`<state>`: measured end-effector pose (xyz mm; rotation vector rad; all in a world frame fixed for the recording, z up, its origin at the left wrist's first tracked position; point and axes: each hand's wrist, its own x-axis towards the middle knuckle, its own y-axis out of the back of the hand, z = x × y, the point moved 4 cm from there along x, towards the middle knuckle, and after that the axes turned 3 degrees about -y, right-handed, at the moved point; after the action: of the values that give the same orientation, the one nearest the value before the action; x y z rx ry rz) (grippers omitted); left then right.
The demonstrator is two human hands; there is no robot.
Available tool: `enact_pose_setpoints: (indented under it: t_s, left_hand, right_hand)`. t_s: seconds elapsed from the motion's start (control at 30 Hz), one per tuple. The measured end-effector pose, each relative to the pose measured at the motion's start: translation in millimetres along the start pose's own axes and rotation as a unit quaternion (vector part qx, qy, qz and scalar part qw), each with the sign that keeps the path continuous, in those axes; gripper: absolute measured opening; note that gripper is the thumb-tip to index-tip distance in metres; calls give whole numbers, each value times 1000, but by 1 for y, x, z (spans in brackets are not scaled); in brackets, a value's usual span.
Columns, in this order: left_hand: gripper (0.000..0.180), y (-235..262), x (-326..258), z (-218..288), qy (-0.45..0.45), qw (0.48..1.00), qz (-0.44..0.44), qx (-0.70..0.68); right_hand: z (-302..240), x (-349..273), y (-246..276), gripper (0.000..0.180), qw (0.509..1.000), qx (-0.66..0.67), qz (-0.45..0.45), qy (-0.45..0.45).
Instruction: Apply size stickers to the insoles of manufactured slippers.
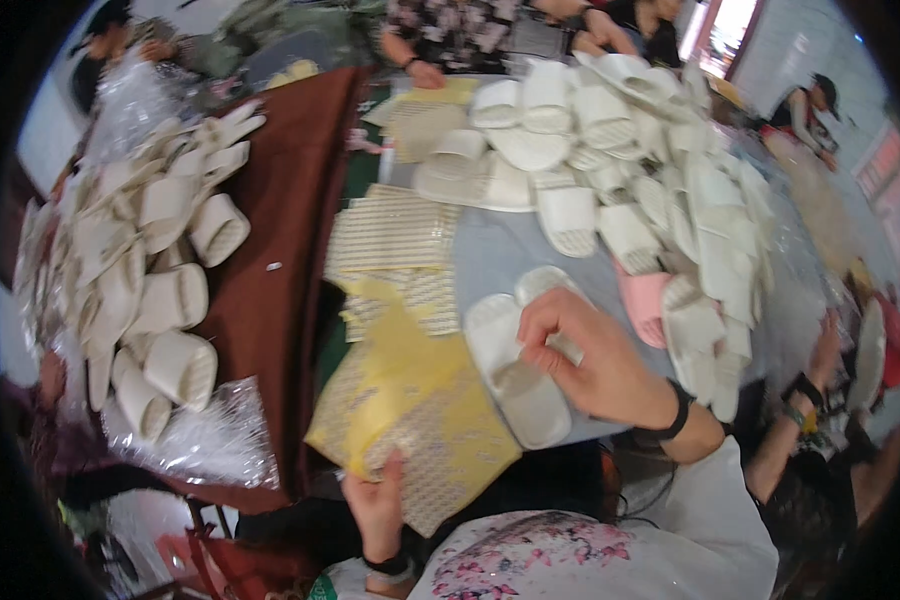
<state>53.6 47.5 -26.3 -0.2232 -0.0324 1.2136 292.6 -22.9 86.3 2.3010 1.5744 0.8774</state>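
Note:
A yellow sheet [460,430] covered with rows of small labels is pinched at its near edge by my left hand [377,508], thumb on top. Part of its yellow film [395,335] stands up, creased, toward the stacked sheets. My right hand [600,360] is over a pair of white slippers, with thumb and fingers drawn together. Anything between those fingertips is too small to make out. The left slipper [492,335] lies sole up or flat beside the hand; the other slipper [542,280] is partly hidden under it.
White slippers [570,220] pile up at the right, with one pink slipper [647,305] among them. More slippers [175,300] and clear plastic [205,435] lie on the brown table [270,250] at left. Label sheets [390,235] are stacked ahead. Co-workers' hands [427,75] are nearby.

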Motion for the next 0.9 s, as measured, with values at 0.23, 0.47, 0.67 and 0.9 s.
enact_pose_setpoints:
  t_s: [0.23, 0.47, 0.67, 0.9]
  left_hand:
    - [34, 25, 11, 7, -47, 997, 40, -46]
    - [32, 31, 13, 11, -48, 997, 62, -1]
    - [37, 11, 0, 35, -19, 998, 36, 53]
    - [37, 14, 3, 31, 11, 998, 37, 58]
  right_hand:
    - [83, -73, 70, 12, 953, -151, -162, -209]
    - [162, -103, 46, 11, 924, -212, -217, -234]
    - [178, -88, 36, 10, 922, -211, -240, -218]
    - [181, -86, 29, 9, 922, -236, -235, -198]
